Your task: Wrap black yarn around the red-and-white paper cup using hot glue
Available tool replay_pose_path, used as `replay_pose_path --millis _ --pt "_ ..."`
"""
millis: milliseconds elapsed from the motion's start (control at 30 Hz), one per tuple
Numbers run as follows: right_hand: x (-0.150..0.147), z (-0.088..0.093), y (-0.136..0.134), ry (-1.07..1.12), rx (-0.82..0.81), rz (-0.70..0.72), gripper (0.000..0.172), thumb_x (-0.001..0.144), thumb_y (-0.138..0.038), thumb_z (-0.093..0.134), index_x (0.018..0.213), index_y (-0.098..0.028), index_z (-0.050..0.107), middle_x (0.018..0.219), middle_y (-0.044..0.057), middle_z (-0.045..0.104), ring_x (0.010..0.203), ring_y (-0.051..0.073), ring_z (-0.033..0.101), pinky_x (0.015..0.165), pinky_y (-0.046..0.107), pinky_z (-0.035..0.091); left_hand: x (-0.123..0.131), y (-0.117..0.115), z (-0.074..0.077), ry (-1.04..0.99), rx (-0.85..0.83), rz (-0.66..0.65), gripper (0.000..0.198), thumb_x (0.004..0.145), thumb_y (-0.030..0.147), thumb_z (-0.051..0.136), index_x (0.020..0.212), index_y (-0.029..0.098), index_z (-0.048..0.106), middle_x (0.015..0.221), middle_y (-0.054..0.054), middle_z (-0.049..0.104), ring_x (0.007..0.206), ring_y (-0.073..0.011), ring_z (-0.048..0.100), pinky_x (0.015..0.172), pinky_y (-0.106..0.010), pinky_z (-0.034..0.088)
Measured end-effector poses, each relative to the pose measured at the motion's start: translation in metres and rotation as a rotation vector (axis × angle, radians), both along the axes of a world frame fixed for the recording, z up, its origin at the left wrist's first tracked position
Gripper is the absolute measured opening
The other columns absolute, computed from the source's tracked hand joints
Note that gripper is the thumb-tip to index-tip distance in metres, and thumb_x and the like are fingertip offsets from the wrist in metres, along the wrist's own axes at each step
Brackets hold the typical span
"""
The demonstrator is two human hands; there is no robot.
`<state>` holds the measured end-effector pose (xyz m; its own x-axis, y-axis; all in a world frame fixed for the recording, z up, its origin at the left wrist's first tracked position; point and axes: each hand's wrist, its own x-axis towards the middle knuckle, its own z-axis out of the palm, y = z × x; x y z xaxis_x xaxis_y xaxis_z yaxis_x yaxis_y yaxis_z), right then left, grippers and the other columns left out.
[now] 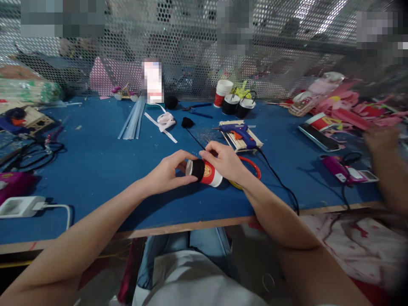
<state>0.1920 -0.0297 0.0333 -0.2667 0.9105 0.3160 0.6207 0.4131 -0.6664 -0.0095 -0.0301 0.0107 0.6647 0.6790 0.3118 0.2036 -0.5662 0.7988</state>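
Note:
A red and white paper cup [210, 173] lies tilted on its side, its base end wrapped in black cord. My left hand [168, 172] curls round the wrapped end, thumb below and fingers above. On the cup's far side, my right hand [223, 161] is closed, its thumb and forefinger pinching the black cord [196, 140]. That cord runs back to a small black ball [188, 123] on the table. Just behind my right wrist, a red ring [257, 168] and a yellow one [235, 185] partly show.
A blue glue gun [237, 129] rests on a stick rack [255, 138], its cable trailing forward. Behind are black-wrapped cups [230, 105], pliers [197, 109], white ribbon [165, 121] and glue sticks [131, 121]. Another person's hand [382, 140] is at right, near a phone [318, 137].

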Motion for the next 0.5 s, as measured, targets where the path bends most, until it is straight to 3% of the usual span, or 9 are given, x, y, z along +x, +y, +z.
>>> replay_pose_path --millis 500 --pt "-0.0009 0.0017 0.0005 -0.002 -0.032 0.000 0.023 0.083 -0.034 0.050 0.066 -0.019 0.045 0.065 -0.002 0.051 0.060 0.011 0.043 0.060 0.026 0.033 -0.0005 -0.0008 0.0017 0.003 0.129 -0.008 0.039 0.078 0.027 0.064 0.113 0.017 0.050 0.112 -0.011 0.051 0.099 -0.0200 0.054 0.083 -0.034 0.051"
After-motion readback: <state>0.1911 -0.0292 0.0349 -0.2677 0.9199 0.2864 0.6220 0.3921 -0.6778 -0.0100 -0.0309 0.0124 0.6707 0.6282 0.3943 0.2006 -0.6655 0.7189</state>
